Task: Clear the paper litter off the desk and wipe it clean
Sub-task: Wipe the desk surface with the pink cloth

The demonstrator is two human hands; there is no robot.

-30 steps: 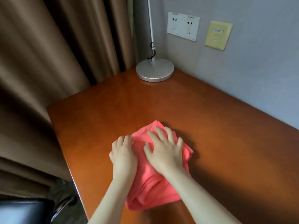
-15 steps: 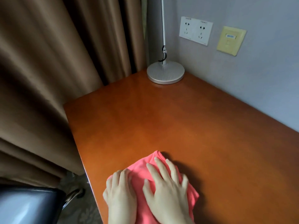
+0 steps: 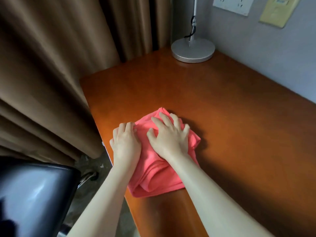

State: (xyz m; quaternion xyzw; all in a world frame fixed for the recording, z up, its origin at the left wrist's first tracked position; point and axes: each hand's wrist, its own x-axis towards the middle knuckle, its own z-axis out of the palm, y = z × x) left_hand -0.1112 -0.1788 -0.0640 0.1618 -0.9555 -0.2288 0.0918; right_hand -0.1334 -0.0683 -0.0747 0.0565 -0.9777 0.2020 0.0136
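Note:
A folded pink cloth (image 3: 159,178) lies on the reddish-brown wooden desk (image 3: 230,120), close to its left edge. My left hand (image 3: 125,144) presses flat on the cloth's left side, its outer fingers over the desk edge. Beside it, my right hand (image 3: 168,135) presses on the cloth's upper middle with fingers spread. Neither hand curls round the fabric. No paper litter shows on the desk.
A silver lamp base (image 3: 192,50) with its pole stands in the far corner. Brown curtains (image 3: 51,74) hang left of the desk. A black chair (image 3: 32,197) sits at lower left. The grey wall carries a white socket plate (image 3: 232,4) and a yellow plate (image 3: 277,11).
Both hands drew the cloth toward me along the left edge, then pushed it away again. The view has swung left and down.

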